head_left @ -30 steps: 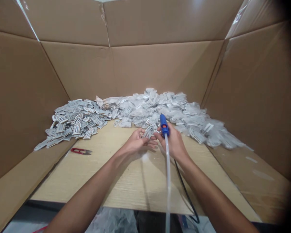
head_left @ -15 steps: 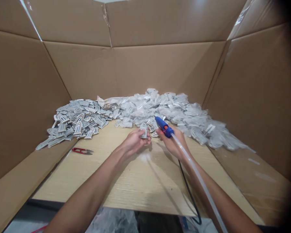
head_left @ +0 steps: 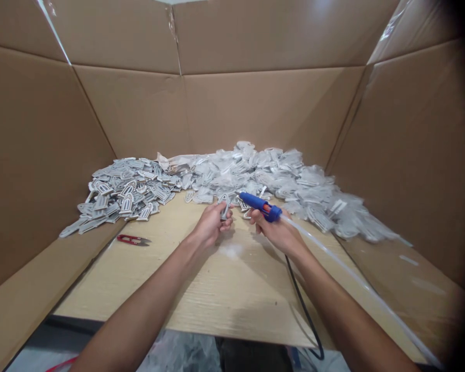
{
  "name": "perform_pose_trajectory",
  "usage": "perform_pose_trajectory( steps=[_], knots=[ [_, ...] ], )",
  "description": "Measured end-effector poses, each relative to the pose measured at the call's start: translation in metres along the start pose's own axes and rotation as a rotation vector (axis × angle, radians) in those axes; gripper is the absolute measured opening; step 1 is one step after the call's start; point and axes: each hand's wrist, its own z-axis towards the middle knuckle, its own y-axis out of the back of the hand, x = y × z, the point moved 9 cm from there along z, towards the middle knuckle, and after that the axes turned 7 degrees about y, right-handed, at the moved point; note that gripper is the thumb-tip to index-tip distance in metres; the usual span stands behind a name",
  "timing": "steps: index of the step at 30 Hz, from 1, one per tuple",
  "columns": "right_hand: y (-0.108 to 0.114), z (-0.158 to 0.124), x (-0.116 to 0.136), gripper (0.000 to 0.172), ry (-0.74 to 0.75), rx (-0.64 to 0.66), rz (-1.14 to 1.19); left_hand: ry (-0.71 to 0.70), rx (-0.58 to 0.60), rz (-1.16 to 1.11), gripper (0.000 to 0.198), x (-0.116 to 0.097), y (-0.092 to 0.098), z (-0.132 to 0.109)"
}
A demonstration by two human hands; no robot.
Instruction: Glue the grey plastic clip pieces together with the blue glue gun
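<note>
Between the thumb and fingers of my left hand [head_left: 212, 226] is a small grey arch-shaped piece [head_left: 225, 205], held upright over the table. My right hand [head_left: 279, 232] is wrapped round a blue glue gun [head_left: 256, 202], whose dark nozzle points left at the piece without touching it. A long translucent glue stick [head_left: 333, 254] trails from the back of the gun toward the lower right. The gun's black cable [head_left: 303, 305] hangs below my right wrist. Just behind the hands, a few patterned pieces lie on the table, partly hidden by the gun.
Loose grey arch-shaped pieces [head_left: 120, 191] are heaped at the left. A larger pile of plastic-wrapped pieces [head_left: 256, 168] spreads across the back and right. Red-handled thread snips [head_left: 133, 239] lie on the wooden table [head_left: 201, 294]. Cardboard walls [head_left: 271, 108] enclose the back and sides.
The glue gun has swung so its nozzle points further left, and the glue stick's tail has swept right. My left hand has shifted slightly left with the grey piece, which now looks more turned.
</note>
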Motion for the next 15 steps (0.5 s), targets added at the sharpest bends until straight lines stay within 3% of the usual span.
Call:
perform_pose_trajectory(
  steps=[7, 15],
  knots=[
    [-0.005, -0.003, 0.005, 0.059, 0.084, 0.046, -0.151, -0.093, 0.014, 0.034, 0.015, -0.005, -0.004, -0.002],
    [-0.008, -0.003, 0.004, 0.053, 0.128, 0.059, -0.155, -0.149, 0.138, 0.072, 0.029, -0.006, -0.022, -0.007]
  ],
)
